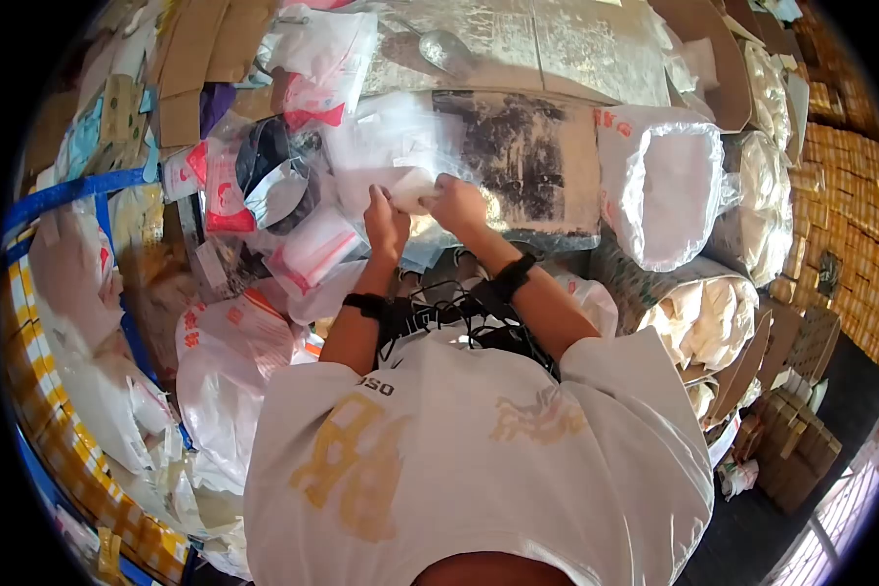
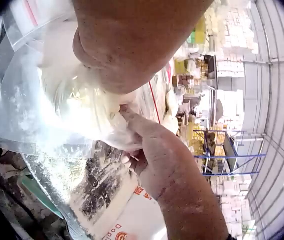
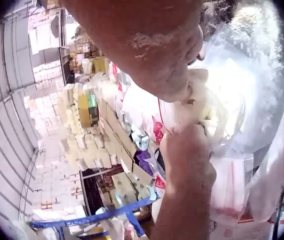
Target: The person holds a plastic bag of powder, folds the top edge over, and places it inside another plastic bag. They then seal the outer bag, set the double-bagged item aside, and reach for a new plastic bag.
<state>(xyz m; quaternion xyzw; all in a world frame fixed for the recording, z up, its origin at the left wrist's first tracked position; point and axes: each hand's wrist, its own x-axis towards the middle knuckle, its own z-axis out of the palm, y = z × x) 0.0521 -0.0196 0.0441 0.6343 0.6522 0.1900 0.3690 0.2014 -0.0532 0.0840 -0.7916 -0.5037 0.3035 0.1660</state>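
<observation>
A small clear plastic bag with pale contents is pinched between both hands at the middle of the bench. My left hand grips its left edge, thumb uppermost. On the other edge, my right hand pinches with thumb and fingers. Both wrist views show the fingertips close together on the bag, whose bright surface is washed out by glare. Beneath the hands lie flat clear zip bags, one with a red line along its edge in the left wrist view.
Right of the hands, a powder-dusted dark board adjoins an open white-lined sack. A metal scoop lies on the dusty surface behind. On the left are a black bowl-like container and a pack of red-edged bags.
</observation>
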